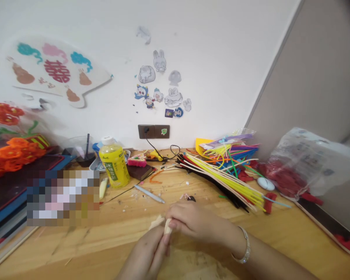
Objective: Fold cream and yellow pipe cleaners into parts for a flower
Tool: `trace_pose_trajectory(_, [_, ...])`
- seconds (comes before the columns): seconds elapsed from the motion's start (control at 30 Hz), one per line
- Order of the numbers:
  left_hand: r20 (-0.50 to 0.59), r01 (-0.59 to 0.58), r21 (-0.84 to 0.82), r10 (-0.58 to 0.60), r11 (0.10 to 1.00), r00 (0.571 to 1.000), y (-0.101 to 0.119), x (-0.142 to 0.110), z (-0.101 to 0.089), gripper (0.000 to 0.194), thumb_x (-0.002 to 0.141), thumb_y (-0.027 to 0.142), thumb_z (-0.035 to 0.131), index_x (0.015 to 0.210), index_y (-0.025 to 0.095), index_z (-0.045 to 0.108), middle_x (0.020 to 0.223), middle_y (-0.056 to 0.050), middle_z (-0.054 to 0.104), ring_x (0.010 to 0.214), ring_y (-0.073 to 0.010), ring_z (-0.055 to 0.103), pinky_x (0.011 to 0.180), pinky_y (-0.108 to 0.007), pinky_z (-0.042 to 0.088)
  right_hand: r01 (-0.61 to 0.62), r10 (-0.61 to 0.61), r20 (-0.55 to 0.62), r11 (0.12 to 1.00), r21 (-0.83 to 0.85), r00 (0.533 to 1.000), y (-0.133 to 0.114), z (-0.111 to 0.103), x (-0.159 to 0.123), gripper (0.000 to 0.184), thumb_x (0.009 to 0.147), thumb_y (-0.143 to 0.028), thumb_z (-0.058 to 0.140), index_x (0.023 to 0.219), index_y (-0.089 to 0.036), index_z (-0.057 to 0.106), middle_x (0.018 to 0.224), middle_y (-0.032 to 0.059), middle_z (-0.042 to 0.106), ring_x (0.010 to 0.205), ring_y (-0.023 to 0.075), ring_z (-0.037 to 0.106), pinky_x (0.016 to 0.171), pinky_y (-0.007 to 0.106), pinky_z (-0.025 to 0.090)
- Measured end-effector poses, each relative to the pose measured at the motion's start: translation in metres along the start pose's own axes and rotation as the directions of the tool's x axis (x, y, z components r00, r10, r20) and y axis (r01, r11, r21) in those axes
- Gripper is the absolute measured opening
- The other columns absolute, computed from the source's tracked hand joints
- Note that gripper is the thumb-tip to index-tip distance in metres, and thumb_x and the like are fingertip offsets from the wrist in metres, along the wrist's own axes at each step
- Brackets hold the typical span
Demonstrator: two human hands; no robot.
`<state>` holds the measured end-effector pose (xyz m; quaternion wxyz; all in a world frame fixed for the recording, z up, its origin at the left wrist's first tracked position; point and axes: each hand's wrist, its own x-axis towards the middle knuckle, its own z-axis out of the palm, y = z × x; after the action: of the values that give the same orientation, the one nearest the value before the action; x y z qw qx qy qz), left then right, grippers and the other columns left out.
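Low over the wooden desk, my left hand [147, 252] and my right hand [192, 219] press together on a small cream fuzzy pipe-cleaner piece [167, 226]. Its pale end sticks out between the fingers, and the rest is hidden by them. A second pale tuft [156, 222] shows just left of my fingertips. A silver bracelet [243, 247] circles my right wrist. Beyond my hands lies a large bundle of coloured pipe cleaners [224, 182], mostly yellow, cream and black.
A yellow drink bottle [113, 163] stands left of centre, and a pale blue pen [149, 193] lies on the desk [105, 241]. A stack of books [26, 175] holds orange pipe-cleaner flowers. A plastic bag of red material [303, 163] sits right. A pixelated patch [62, 198] hides part of the desk.
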<state>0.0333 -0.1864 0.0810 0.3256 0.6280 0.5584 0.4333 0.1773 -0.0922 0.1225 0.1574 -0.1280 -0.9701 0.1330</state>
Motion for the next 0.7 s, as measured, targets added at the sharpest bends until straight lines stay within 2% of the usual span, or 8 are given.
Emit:
trace_pose_trajectory(0.13, [0.007,0.003,-0.017,-0.003,1.0,1.0,-0.003,-0.001,0.001,0.032,0.086,0.036,0.042,0.059,0.022,0.05,0.057,0.001,0.05,0.057,-0.0167,0.048,0.057,-0.024,0.036,-0.003,0.003,-0.021,1.0,0.024,1.0,0.001,0.004,0.0,0.022,0.092,-0.022,0.037,0.082,-0.014,0.054,0.077,0.0031,0.059,0.071,0.0126,0.051,0.068,0.022,0.039])
trace_pose_trajectory(0.3, [0.009,0.052,-0.133,-0.051,0.99,0.999,0.003,0.0,0.001,0.036,0.085,0.046,0.042,0.057,0.023,0.047,0.054,0.003,0.046,0.052,-0.0151,0.045,0.053,-0.023,0.037,-0.002,0.004,-0.043,0.999,0.043,0.999,0.002,0.008,-0.001,0.022,0.093,-0.023,0.034,0.087,-0.014,0.053,0.08,0.0041,0.059,0.073,0.0133,0.051,0.069,0.023,0.04])
trace_pose_trajectory(0.47, [-0.024,0.047,-0.153,-0.051,0.987,0.998,0.01,0.002,-0.002,0.034,0.08,0.046,0.049,0.055,0.023,0.051,0.052,0.003,0.049,0.053,-0.0158,0.045,0.056,-0.022,0.041,0.02,-0.02,-0.052,1.0,-0.004,0.998,0.003,0.008,-0.002,0.027,0.094,-0.026,0.029,0.083,-0.015,0.051,0.077,0.0038,0.058,0.07,0.0137,0.049,0.067,0.024,0.039])
trace_pose_trajectory(0.6, [-0.033,0.025,-0.106,-0.029,0.994,0.999,0.011,-0.001,-0.003,0.026,0.079,0.044,0.052,0.067,0.023,0.061,0.062,-0.001,0.059,0.065,-0.0197,0.054,0.07,-0.025,0.046,0.059,-0.061,-0.04,0.997,-0.043,0.997,0.003,0.007,-0.003,0.039,0.095,-0.033,0.019,0.079,-0.015,0.05,0.072,0.0033,0.055,0.066,0.014,0.046,0.066,0.025,0.039])
trace_pose_trajectory(0.7, [-0.063,0.026,-0.095,-0.032,0.995,0.997,0.008,-0.003,-0.002,0.022,0.079,0.042,0.052,0.073,0.025,0.064,0.074,-0.004,0.066,0.086,-0.024,0.058,0.086,-0.029,0.041,0.068,-0.07,-0.046,0.997,-0.04,0.996,0.002,0.007,-0.003,0.047,0.095,-0.037,0.012,0.076,-0.016,0.049,0.068,0.0025,0.052,0.063,0.0137,0.044,0.064,0.025,0.039])
